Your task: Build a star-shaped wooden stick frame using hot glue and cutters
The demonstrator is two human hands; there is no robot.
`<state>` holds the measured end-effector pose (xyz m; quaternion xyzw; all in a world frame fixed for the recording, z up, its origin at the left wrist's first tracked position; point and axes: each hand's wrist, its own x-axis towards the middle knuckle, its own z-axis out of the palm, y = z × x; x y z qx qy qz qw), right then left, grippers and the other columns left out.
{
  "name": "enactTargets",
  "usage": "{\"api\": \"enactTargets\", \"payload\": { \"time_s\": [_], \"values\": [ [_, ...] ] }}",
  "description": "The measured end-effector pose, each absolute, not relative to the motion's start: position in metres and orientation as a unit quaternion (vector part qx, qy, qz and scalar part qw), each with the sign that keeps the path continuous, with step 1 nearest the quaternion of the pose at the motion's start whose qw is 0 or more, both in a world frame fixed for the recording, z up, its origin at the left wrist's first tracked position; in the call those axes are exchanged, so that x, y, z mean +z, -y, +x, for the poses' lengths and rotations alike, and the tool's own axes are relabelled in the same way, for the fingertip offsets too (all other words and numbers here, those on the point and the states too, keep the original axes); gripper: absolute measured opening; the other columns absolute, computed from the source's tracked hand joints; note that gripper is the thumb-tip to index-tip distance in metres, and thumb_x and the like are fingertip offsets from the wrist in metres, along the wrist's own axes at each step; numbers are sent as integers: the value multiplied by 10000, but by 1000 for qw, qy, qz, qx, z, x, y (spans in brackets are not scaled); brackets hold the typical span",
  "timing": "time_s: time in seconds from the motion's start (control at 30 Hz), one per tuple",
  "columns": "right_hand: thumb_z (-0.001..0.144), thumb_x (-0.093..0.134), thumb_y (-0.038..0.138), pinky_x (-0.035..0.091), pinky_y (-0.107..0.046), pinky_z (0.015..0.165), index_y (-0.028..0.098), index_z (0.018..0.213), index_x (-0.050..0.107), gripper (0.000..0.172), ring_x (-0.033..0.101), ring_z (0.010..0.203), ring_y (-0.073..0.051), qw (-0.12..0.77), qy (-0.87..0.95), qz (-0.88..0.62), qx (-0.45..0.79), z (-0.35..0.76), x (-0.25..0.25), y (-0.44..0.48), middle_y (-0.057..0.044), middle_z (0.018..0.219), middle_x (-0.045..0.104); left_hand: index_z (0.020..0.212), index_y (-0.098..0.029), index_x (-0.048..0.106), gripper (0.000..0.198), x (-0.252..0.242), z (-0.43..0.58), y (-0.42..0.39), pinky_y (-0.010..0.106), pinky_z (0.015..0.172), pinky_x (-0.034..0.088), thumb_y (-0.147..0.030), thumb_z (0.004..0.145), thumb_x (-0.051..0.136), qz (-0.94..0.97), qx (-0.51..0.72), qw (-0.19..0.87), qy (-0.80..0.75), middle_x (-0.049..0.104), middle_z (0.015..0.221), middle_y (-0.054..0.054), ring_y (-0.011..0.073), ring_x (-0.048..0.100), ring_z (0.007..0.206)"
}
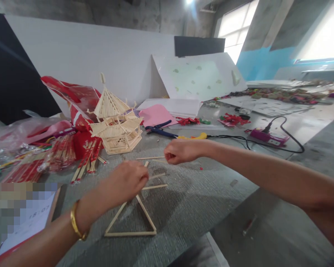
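left wrist (82,214): shiny gold-coloured bangle (73,218), rounded | forearms (256,165): bare | hands (129,180): bare

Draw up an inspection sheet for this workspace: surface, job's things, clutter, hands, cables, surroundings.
Surface: grey table, textured.
Job's things: triangle of sticks lying flat, top partly hidden; loose sticks beyond it.
Clutter: wrapped sticks, red bag, pagoda model, pink sheet, blue-and-yellow tool.
Hands: left hand above the triangle, right hand by the loose sticks; both curled, grip unclear.
Cables: black cable looping by the purple power strip.
Surroundings: white panel leaning behind; window beyond.
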<state>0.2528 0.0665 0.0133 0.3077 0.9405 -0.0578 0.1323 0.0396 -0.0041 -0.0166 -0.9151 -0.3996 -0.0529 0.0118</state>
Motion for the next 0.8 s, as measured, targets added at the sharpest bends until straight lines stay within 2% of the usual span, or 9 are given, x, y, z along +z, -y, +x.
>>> {"api": "enactTargets", "payload": {
  "time_s": [0.13, 0.23, 0.37, 0.8],
  "values": [
    [752, 532, 123, 290, -211, 565, 106, 861, 673, 179, 480, 590, -78, 130, -943, 281, -118, 241, 14, -50, -15, 730, 645, 748, -180, 663, 197, 7, 23, 0, 256, 629, 401, -200, 826, 483, -871, -155, 7, 467, 650, 696, -2, 143, 586, 663],
    [733, 526, 114, 277, -228, 550, 119, 814, 679, 173, 447, 561, -88, 143, -956, 235, -106, 223, 4, -39, -17, 706, 644, 754, -181, 668, 182, 16, 16, 1, 237, 615, 391, -226, 812, 502, -850, -195, -6, 489, 661, 693, -18, 127, 592, 650],
    [757, 528, 156, 248, -255, 529, 130, 809, 687, 170, 432, 569, -113, 159, -962, 214, -56, 202, -4, -34, -47, 765, 655, 748, -176, 680, 195, 16, 16, 5, 232, 611, 389, -218, 800, 498, -848, -197, -7, 492, 670, 693, -13, 127, 597, 652],
    [795, 544, 137, 267, -259, 583, 101, 847, 665, 136, 442, 631, -119, 183, -964, 188, -54, 196, -2, -36, -49, 798, 628, 756, -185, 686, 196, 9, 14, 5, 235, 613, 382, -257, 791, 508, -843, -180, -36, 506, 673, 704, -10, 132, 594, 656]
  ]
}}
